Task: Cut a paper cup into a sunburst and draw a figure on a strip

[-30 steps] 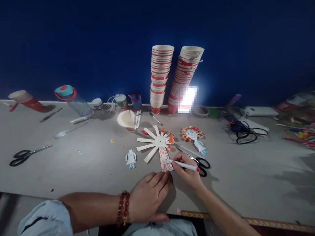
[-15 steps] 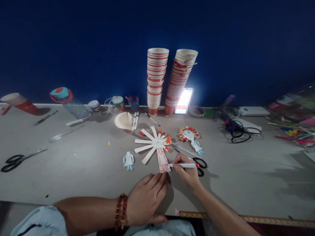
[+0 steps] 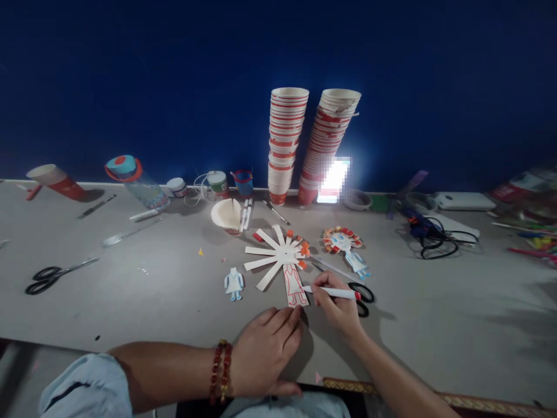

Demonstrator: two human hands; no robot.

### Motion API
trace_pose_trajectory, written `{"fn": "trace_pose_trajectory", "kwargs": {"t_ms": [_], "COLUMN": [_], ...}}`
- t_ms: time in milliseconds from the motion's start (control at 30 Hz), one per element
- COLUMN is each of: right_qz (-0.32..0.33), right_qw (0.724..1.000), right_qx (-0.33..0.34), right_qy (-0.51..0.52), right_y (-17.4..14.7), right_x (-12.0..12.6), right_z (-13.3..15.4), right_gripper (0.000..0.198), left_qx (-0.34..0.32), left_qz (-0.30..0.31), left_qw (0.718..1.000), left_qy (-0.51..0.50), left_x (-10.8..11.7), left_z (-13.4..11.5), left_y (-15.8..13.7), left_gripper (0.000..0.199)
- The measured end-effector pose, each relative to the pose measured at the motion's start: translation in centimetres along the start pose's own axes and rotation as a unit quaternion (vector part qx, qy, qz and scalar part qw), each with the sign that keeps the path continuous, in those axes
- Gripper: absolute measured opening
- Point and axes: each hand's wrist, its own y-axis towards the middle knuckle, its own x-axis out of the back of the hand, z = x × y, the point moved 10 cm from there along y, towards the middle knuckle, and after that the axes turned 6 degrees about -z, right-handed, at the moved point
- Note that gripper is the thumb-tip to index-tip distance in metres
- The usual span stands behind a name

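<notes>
Gripped in my right hand (image 3: 337, 305) is a white marker (image 3: 333, 292) with a red end, its tip by the right edge of a red-outlined dress figure (image 3: 295, 284). That figure is drawn on the widest strip of a cut paper cup (image 3: 285, 253), spread flat like a star, some strips curled orange. My left hand (image 3: 270, 348) lies flat, fingertips at the lower end of the drawn strip. To the left lies a cut-out paper dress figure (image 3: 234, 284) edged in blue. A finished-looking paper doll (image 3: 348, 247) with curly red-orange hair lies at upper right.
Black-handled scissors (image 3: 363, 296) lie partly behind my right hand; another pair of scissors (image 3: 56, 276) is at far left. Two tall paper cup stacks (image 3: 287, 145) stand by the wall beside a bright phone screen (image 3: 334, 181). A water bottle (image 3: 139, 183) and black cable (image 3: 435, 238) are further out.
The whole view has shifted, moving things slightly rightward. The marker tip has moved a little up along the figure's right side. My left hand stays on the strip's lower end.
</notes>
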Motion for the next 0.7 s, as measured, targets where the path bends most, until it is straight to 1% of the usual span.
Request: {"fn": "trace_pose_trajectory", "kwargs": {"t_ms": [100,333,567,700], "right_qz": [-0.003,-0.011,-0.028,-0.023], "right_qw": [1.0,1.0,1.0,1.0], "right_qx": [-0.008,-0.002,-0.008,-0.008], "right_qy": [0.011,0.01,0.01,0.009], "right_y": [-0.01,0.12,0.03,0.13], "right_x": [-0.02,0.13,0.48,0.4], "right_z": [0.02,0.07,-0.47,-0.51], "right_gripper": [0.017,0.016,0.015,0.017], "left_qx": [-0.002,-0.008,-0.008,-0.008], "left_qz": [0.0,-0.001,-0.016,-0.023], "left_qw": [1.0,1.0,1.0,1.0], "left_qy": [-0.005,-0.002,0.006,0.003], "left_x": [-0.02,-0.06,0.03,0.1], "left_z": [0.03,-0.01,-0.07,-0.09], "left_y": [0.07,0.1,0.02,0.01], "left_gripper": [0.092,0.091,0.09,0.089]}}
